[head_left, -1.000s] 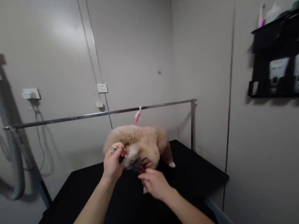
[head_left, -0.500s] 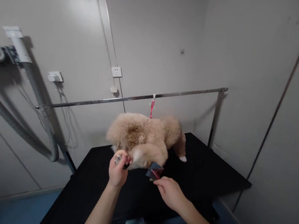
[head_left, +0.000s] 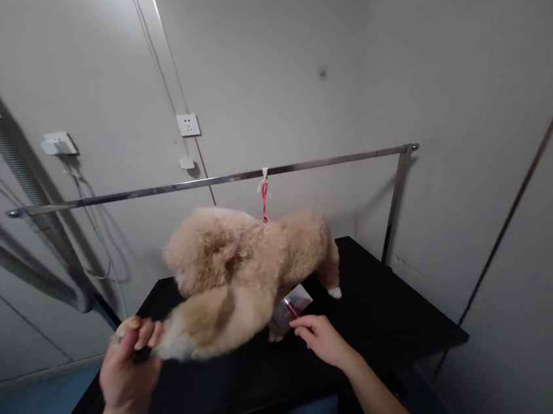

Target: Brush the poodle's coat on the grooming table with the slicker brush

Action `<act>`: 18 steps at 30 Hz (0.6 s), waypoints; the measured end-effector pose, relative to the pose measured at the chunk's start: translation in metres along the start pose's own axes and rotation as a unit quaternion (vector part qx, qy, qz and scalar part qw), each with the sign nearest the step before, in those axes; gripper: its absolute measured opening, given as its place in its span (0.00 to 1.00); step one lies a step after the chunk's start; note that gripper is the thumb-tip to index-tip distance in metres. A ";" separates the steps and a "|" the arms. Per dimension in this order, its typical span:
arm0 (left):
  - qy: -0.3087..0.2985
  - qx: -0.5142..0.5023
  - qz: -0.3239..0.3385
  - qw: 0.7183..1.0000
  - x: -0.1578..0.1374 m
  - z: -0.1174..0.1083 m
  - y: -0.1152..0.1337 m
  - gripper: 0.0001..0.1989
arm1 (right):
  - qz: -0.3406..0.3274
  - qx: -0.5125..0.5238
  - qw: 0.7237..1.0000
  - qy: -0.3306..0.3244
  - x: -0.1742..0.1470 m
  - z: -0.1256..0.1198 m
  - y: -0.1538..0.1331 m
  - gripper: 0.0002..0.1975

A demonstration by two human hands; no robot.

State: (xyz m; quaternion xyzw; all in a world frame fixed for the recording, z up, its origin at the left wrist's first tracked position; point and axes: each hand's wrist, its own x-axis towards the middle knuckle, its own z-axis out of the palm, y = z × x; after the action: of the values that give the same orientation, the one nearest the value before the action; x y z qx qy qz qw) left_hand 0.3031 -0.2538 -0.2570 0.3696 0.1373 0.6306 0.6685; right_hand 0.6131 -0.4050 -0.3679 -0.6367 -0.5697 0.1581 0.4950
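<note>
A fluffy tan dog (head_left: 297,245) stands on a black grooming table (head_left: 394,311), its head turned away or hidden in fur. My left hand (head_left: 131,366) is closed around the pale end of one of its legs (head_left: 217,326), which is stretched out to the left. Something small and black shows at that palm; I cannot make out what. In my right hand (head_left: 324,339) is a slicker brush (head_left: 290,306) with a red handle, its flat head beside the dog's underside, behind the stretched leg. Whether the brush touches fur is unclear.
A metal bar (head_left: 210,182) runs above the table's far side on a post (head_left: 395,206). From it a red loop (head_left: 264,199) reaches down to the dog. Grey ribbed hoses (head_left: 19,163) hang at the left, near wall sockets (head_left: 189,125).
My left hand has moved left and nearer, drawing the leg out straight. The brush is now behind the leg, its head tilted differently. The view has shifted right.
</note>
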 end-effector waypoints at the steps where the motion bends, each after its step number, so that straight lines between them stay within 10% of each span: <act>1: 0.022 0.000 -0.001 1.000 0.002 -0.006 0.000 0.17 | -0.012 0.035 0.999 0.023 0.011 0.003 -0.001 0.14; 5: 0.080 -0.032 0.007 0.996 0.012 -0.023 -0.001 0.14 | -0.023 0.121 0.987 0.104 0.040 0.045 0.003 0.11; 8: 0.119 -0.053 -0.003 0.992 0.026 -0.040 -0.002 0.14 | 0.066 0.165 0.984 0.031 0.025 0.071 0.020 0.12; 14: 0.172 -0.043 -0.009 0.984 0.053 -0.092 -0.004 0.15 | 0.042 0.248 0.963 0.093 0.052 0.055 -0.009 0.16; 18: 0.219 -0.059 -0.002 0.974 0.056 -0.126 -0.002 0.14 | 0.085 0.337 0.937 0.040 0.059 0.123 -0.034 0.18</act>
State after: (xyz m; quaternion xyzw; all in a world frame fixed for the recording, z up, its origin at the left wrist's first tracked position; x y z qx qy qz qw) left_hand 0.2324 -0.1608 -0.3294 0.1824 0.2434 0.7016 0.6444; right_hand 0.5172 -0.3022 -0.3758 -0.4846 -0.4069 0.3566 0.6873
